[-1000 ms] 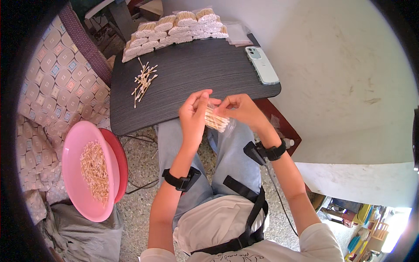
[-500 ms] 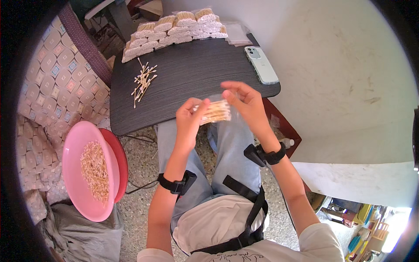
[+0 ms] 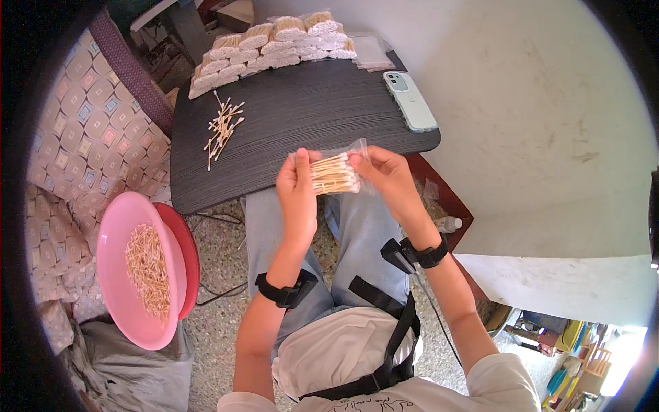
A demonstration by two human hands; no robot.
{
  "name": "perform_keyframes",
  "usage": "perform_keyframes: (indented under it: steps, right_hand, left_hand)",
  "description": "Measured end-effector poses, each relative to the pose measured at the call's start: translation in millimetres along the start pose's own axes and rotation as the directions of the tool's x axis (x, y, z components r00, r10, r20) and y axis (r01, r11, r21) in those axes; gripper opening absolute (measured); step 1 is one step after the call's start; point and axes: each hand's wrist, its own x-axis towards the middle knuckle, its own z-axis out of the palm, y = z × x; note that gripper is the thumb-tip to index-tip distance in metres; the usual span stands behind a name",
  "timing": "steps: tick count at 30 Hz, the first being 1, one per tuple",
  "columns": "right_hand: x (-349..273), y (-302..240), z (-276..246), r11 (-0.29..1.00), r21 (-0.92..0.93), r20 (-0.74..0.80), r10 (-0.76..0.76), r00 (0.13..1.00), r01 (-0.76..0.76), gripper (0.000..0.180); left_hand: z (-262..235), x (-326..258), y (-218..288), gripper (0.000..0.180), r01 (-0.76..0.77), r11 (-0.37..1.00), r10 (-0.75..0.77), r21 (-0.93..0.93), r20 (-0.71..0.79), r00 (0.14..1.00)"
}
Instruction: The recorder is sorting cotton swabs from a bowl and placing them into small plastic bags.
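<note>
Between my hands, just off the table's near edge, is a clear plastic bag of cotton swabs [image 3: 333,173], the sticks lying roughly crosswise with white tips toward the right. My left hand [image 3: 298,182] grips the bag's left end, thumb on top. At the other end, my right hand [image 3: 384,173] pinches the clear film beside the tips. A small loose pile of cotton swabs [image 3: 222,130] lies on the left part of the dark table [image 3: 295,113]. Along its far edge, filled swab packs [image 3: 274,48] are stacked in rows.
Flat clear bags [image 3: 373,53] lie at the far right of the table, near a pale phone [image 3: 410,101]. To my left stands a pink basin [image 3: 115,275] with many loose swabs, over a red one [image 3: 191,261]. A wall [image 3: 535,137] bounds the right side.
My right hand has come down onto the bag's right end and now holds its film. The bag has turned slightly, showing the swabs more fully.
</note>
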Motion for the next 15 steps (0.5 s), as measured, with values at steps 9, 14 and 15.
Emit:
perform_keyframes:
  steps: [9, 14, 15]
  right_hand:
    - [-6.3, 17.1, 18.4, 0.912, 0.404, 0.068, 0.044, 0.997, -0.068, 0.020]
    - [-4.8, 14.7, 24.5, 0.926, 0.358, 0.106, 0.083, 0.991, -0.116, 0.023]
    - [-5.1, 12.2, 24.9, 0.926, 0.360, 0.108, 0.082, 0.991, -0.116, 0.023]
  left_hand:
    - [15.3, -5.7, -6.1, 0.032, 0.024, 0.994, -0.035, -0.107, -0.106, 0.994]
    - [7.3, -0.9, -4.4, 0.031, 0.044, 0.989, -0.055, -0.139, -0.079, 0.995]
    - [7.0, -0.3, -1.8, 0.031, 0.052, 0.978, -0.071, -0.201, -0.089, 0.993]
